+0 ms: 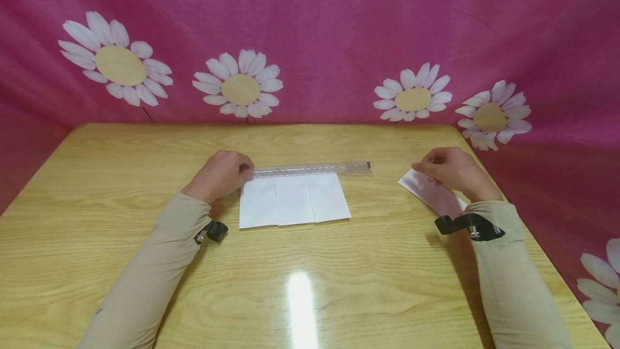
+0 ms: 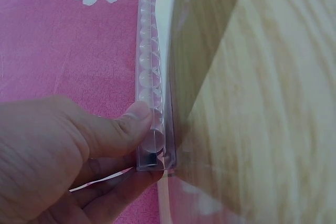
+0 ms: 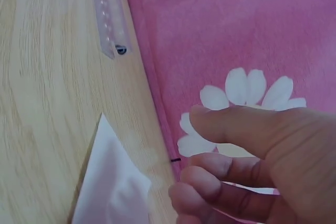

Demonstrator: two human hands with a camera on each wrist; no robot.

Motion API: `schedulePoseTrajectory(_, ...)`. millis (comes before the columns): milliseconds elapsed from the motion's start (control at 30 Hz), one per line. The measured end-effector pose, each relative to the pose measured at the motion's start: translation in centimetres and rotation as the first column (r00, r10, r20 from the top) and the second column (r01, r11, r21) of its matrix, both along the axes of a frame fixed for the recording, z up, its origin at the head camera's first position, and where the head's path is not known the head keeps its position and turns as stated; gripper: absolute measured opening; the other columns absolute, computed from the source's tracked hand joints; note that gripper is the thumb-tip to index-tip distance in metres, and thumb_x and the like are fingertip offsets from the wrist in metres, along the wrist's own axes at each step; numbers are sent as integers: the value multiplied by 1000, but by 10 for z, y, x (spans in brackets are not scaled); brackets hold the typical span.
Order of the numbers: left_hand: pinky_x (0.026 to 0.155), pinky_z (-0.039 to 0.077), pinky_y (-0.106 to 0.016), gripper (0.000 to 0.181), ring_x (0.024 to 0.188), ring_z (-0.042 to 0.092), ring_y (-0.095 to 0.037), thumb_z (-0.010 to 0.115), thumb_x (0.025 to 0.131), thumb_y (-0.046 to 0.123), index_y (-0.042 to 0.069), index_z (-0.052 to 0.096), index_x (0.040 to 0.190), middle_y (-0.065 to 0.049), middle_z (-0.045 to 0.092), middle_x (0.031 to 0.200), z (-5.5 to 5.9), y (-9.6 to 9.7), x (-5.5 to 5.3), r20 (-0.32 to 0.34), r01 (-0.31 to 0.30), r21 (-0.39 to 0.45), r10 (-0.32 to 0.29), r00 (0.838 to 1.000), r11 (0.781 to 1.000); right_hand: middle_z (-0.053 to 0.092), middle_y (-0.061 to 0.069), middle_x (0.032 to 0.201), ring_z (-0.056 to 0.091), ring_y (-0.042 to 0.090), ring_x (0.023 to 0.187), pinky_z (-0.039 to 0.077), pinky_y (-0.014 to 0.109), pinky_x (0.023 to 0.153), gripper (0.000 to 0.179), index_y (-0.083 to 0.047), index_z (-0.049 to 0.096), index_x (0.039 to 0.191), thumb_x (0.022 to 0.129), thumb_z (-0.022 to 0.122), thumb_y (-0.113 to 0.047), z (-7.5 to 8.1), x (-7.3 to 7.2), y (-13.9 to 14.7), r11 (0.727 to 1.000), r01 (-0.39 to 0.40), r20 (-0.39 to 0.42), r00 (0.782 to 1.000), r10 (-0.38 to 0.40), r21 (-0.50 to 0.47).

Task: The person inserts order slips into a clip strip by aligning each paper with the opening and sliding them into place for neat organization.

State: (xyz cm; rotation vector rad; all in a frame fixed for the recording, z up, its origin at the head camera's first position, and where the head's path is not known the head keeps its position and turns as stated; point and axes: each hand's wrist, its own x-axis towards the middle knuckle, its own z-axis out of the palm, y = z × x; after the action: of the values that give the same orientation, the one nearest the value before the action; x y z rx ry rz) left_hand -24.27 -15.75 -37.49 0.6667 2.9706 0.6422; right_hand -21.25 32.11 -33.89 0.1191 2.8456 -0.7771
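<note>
My left hand (image 1: 224, 175) pinches the left end of a clear plastic ruler (image 1: 356, 167) between thumb and fingers. In the left wrist view the ruler (image 2: 148, 66) shows a row of round shapes along its length. It lies along the far edge of three white paper pieces (image 1: 294, 198), set side by side in a row. To the right, my right hand (image 1: 457, 171) hovers over another white piece of paper (image 1: 428, 194). In the right wrist view the thumb and loosely bent fingers stand apart with nothing between them, beside that paper (image 3: 113, 182).
Everything lies on a wood-grain table (image 1: 232, 284), with a bright light reflection near its front. Behind and to the right hangs a pink cloth (image 1: 329, 31) with white daisies. Each sleeved forearm wears a black wrist mount (image 1: 472, 226).
</note>
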Motion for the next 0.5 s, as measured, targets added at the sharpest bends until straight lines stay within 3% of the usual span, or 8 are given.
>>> schedulePoseTrajectory(200, 96, 58, -47, 19, 97, 67, -29, 69, 98, 10, 2, 78, 112, -16, 78, 111, 0, 1, 0, 0, 4, 0, -4, 1000, 1000, 69, 16, 109, 59, 28, 97, 49, 29, 72, 55, -6, 67, 116, 92, 73, -54, 1, 2, 9, 998, -16, 1, 1000, 16, 60)
schedulePoseTrajectory(500, 93, 58, -46, 16, 94, 66, -28, 68, 98, 9, 2, 78, 108, -15, 78, 106, 0, 0, 0, -16, 14, -7, -14, 1000, 1000, 63, 21, 123, 53, 33, 105, 47, 32, 73, 62, -7, 62, 121, 84, 81, -52, 0, 3, 15, 994, 0, 137, 990, -15, 109)
